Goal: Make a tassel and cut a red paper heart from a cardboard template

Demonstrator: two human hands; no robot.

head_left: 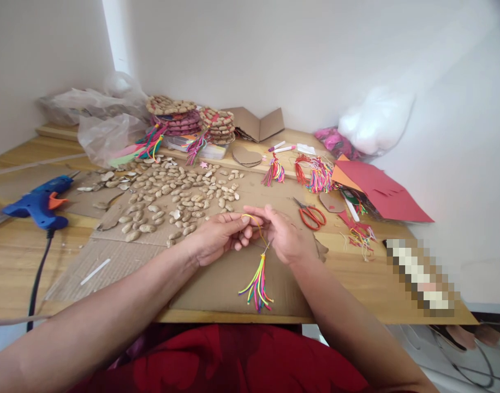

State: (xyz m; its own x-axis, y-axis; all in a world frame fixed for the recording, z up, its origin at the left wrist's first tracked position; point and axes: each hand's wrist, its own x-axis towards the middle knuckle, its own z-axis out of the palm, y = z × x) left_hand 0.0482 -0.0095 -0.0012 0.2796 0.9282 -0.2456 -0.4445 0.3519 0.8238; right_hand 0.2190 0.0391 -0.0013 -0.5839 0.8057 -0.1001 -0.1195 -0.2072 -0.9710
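Note:
Over the cardboard, my left hand (222, 236) is closed, thumb and forefinger pinching a thin yellow cord (261, 231). The cord curves down to the knotted top of a multicoloured tassel (258, 281) with yellow, green, pink and blue strands. My right hand (283, 236) meets the left at the fingertips, its fingers bent around the cord's upper part. The tassel hangs below the right palm, strands fanned out. Exactly how the right fingers grip the cord is partly hidden. Red-handled scissors (312, 215) lie just beyond my right hand.
Many peanuts (196, 197) cover the cardboard sheet (123, 262). A blue glue gun (41, 203) with a cable lies left. Behind stand stacked peanut-covered discs (174, 121) and plastic bags (111, 131). More tassels (320, 173), red paper (391, 191) and thread scraps (362, 237) are right.

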